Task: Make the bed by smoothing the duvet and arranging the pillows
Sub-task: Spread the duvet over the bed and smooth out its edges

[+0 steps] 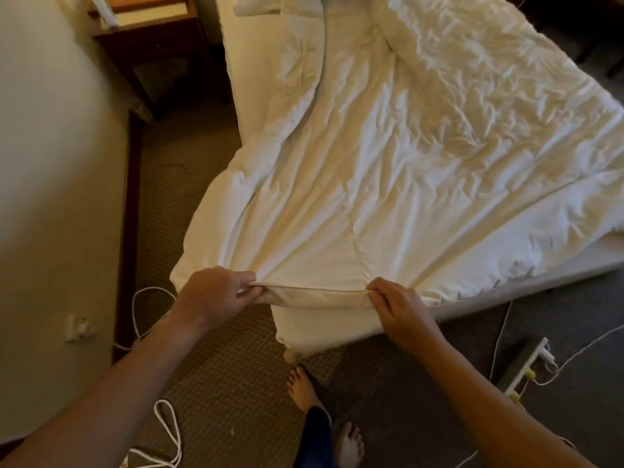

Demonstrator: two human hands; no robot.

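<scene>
At the bed's foot, duvet (388, 170) hem in both hands, fingertips hidden.

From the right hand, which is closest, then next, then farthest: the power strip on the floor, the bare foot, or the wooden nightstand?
Judged from the right hand, which holds the duvet edge, in the head view:
1. Bare foot: on the carpet just below the hand, slightly to its left.
2. Power strip: on the floor off to the right; farther out than the foot, though not by much.
3. Wooden nightstand: far away at the top left, beside the bed's head.

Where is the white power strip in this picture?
In the head view, the power strip lies on the dark floor at lower right, beyond the foot of the bed, outside the right hand.
</scene>
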